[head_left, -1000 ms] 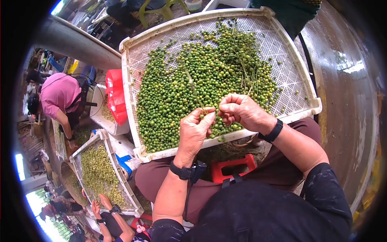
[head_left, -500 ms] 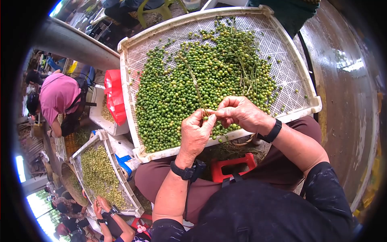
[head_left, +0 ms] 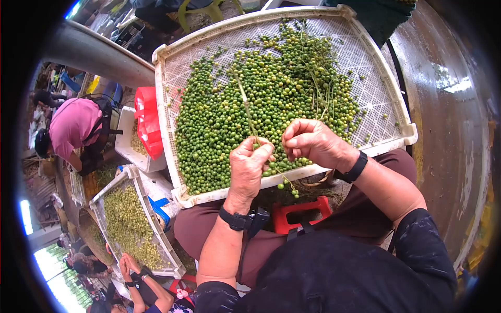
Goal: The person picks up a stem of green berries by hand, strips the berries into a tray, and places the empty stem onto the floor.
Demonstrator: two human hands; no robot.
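Note:
A large white mesh tray (head_left: pixel 169 120) rests over my lap, holding a spread of small round green fruits (head_left: pixel 224 125). Above its near edge, my left hand (head_left: pixel 250 163) pinches a thin stem (head_left: pixel 245 99) between thumb and fingers. The stem's upper end points away over the fruits. From its lower end a few green fruits (head_left: pixel 282 185) dangle below the tray rim. My right hand (head_left: pixel 318 143) is a short gap to the right, with thumb and fingertips pressed together; whatever they hold is hidden. Loose bare stems (head_left: pixel 315 78) lie among the fruits on the tray's right side.
Below the tray stands a red stool (head_left: pixel 302 213). To the left are a red bag (head_left: pixel 147 122), a white box (head_left: pixel 125 138) and another tray (head_left: pixel 138 180) with paler fruits, where another person's hands (head_left: pixel 130 267) are. A person in a pink shirt (head_left: pixel 75 122) bends farther left.
My hands have moved apart, the left one slightly left and the right one slightly up. The fruits at the stem's lower end now hang lower, beyond the tray rim.

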